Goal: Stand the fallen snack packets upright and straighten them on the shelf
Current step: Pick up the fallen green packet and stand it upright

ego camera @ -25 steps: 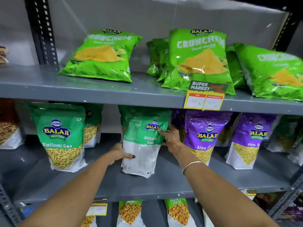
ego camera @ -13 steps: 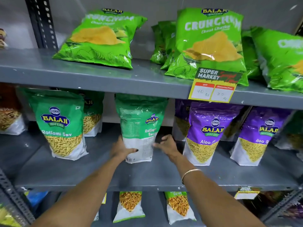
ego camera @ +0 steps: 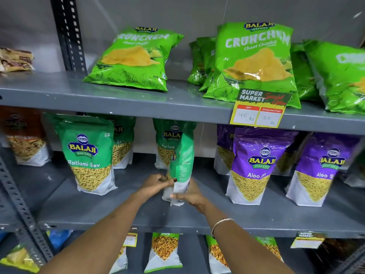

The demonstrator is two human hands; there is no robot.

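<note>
Head view: left hand (ego camera: 156,184) and right hand (ego camera: 192,196) clamp green packet (ego camera: 180,161) edge-on, clear of shelf edge (ego camera: 177,224).

Both hands, left hand (ego camera: 156,184) and right hand (ego camera: 194,198), grip the seemingly edge-on green packet (ego camera: 180,161) on the middle shelf (ego camera: 118,220).

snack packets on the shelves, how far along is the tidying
Done: the purple Aloo packets and the left Ratlami Sev packet stand upright, facing out. In hand: left hand and right hand hold a green packet turned edge-on. Left: Crunchem bags up top lie tilted back.
</note>
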